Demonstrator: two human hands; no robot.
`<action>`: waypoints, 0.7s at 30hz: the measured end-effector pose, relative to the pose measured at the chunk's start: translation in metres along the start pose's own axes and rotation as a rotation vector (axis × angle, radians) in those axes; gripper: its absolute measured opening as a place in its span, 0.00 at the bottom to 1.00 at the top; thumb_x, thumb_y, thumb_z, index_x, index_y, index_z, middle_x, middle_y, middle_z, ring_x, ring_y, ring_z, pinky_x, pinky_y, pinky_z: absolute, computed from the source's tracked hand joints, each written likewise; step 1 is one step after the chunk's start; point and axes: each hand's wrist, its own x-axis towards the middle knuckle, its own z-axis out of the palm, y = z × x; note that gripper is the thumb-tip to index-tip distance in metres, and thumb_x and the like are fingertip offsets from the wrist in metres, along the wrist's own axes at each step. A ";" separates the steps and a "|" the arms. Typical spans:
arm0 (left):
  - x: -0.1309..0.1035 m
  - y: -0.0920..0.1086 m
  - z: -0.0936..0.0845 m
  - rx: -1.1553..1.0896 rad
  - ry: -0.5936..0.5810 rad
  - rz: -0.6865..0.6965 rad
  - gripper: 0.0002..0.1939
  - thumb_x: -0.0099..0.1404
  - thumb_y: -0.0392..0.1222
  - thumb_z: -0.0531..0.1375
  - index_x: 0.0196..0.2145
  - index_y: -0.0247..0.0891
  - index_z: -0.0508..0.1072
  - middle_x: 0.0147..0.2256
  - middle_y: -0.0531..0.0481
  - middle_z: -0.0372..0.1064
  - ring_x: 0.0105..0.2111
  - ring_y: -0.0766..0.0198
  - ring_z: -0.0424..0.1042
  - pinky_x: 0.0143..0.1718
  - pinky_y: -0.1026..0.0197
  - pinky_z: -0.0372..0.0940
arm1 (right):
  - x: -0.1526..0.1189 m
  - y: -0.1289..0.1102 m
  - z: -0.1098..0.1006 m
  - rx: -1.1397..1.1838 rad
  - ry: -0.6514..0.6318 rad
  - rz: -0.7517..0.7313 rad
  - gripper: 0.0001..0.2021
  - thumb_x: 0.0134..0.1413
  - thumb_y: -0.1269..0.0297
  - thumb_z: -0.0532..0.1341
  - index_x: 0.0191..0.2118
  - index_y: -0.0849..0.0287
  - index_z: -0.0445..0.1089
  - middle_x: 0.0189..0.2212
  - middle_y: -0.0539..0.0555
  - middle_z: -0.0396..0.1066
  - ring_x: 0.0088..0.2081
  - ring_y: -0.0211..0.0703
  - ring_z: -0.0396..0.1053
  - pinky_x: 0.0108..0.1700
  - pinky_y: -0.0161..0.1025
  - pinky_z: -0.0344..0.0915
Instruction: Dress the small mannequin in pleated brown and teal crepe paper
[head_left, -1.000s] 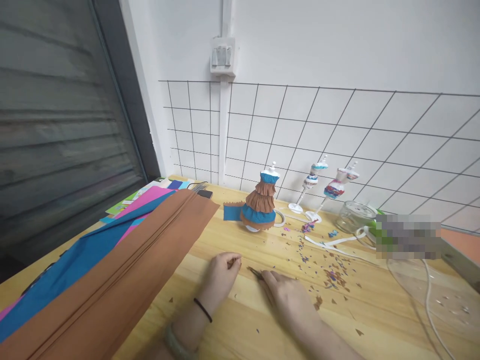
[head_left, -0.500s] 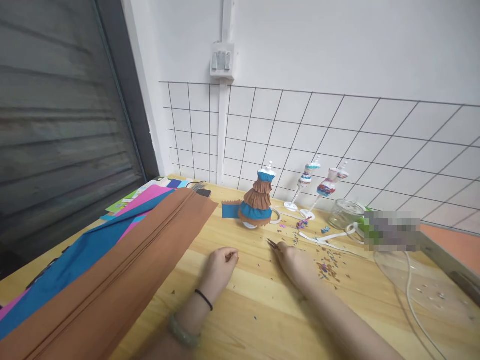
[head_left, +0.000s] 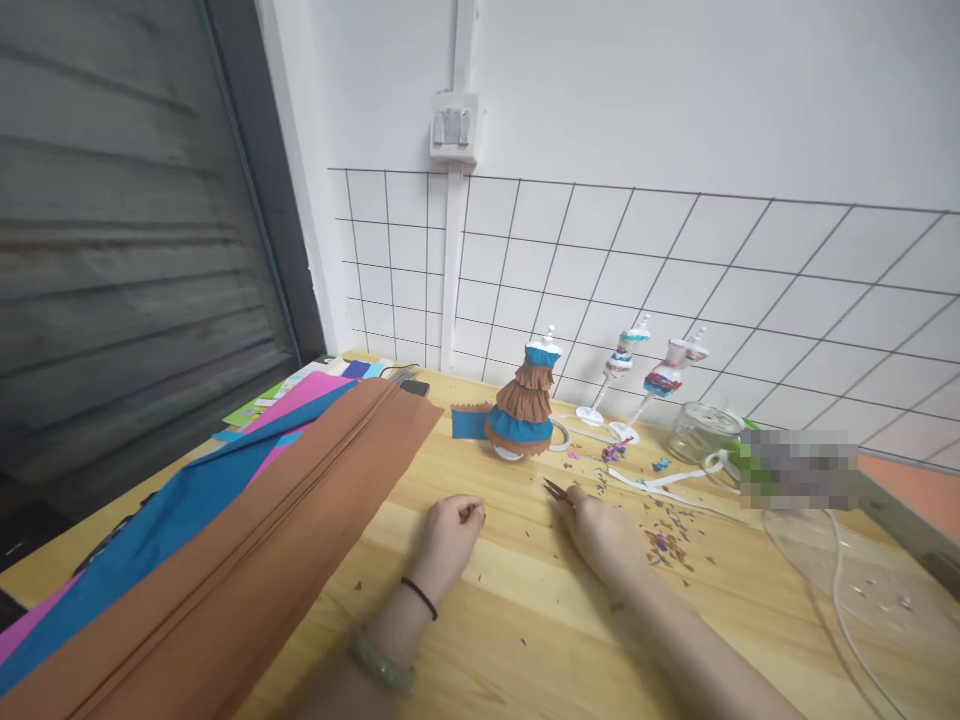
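My left hand is closed, its fingers curled in above the table; what they hold, if anything, is too small to make out. In my right hand is a small pair of scissors, dark pointed blades slightly parted and aimed left; the handles are hidden in my fingers. Beyond both hands stands a miniature dress form in tiered brown and blue ruffles. A blue fabric strip with a brown zigzag edge lies at its left, and a white tape roll is partly behind it.
Long brown cloth over blue cloth and pink cloth covers the table's left side. Two more small dress forms stand near the wire grid. Fabric scraps, white ribbon, a clear jar and a white cable lie to the right.
The whole view has shifted slightly, so everything sits a little further right. Both hands keep nearly the same pose, the right one still on the scissors.
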 end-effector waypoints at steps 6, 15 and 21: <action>-0.006 0.012 -0.003 -0.030 -0.033 -0.002 0.17 0.59 0.49 0.54 0.27 0.33 0.75 0.22 0.51 0.69 0.23 0.65 0.65 0.25 0.64 0.59 | -0.018 0.031 0.009 0.091 -0.009 -0.058 0.15 0.64 0.60 0.45 0.35 0.56 0.66 0.33 0.54 0.74 0.33 0.42 0.73 0.32 0.34 0.60; -0.002 0.008 -0.003 -0.104 0.012 -0.059 0.20 0.57 0.51 0.55 0.37 0.32 0.76 0.26 0.48 0.71 0.25 0.63 0.66 0.22 0.65 0.59 | -0.060 0.055 0.010 0.118 0.015 -0.080 0.09 0.58 0.63 0.52 0.39 0.55 0.68 0.38 0.56 0.73 0.38 0.45 0.72 0.39 0.36 0.63; 0.000 0.006 -0.004 -0.149 0.012 -0.102 0.24 0.54 0.48 0.57 0.43 0.29 0.73 0.30 0.44 0.74 0.25 0.64 0.68 0.23 0.64 0.62 | -0.037 0.066 0.002 0.095 0.028 0.017 0.14 0.62 0.65 0.47 0.29 0.59 0.66 0.26 0.58 0.73 0.29 0.47 0.72 0.30 0.37 0.60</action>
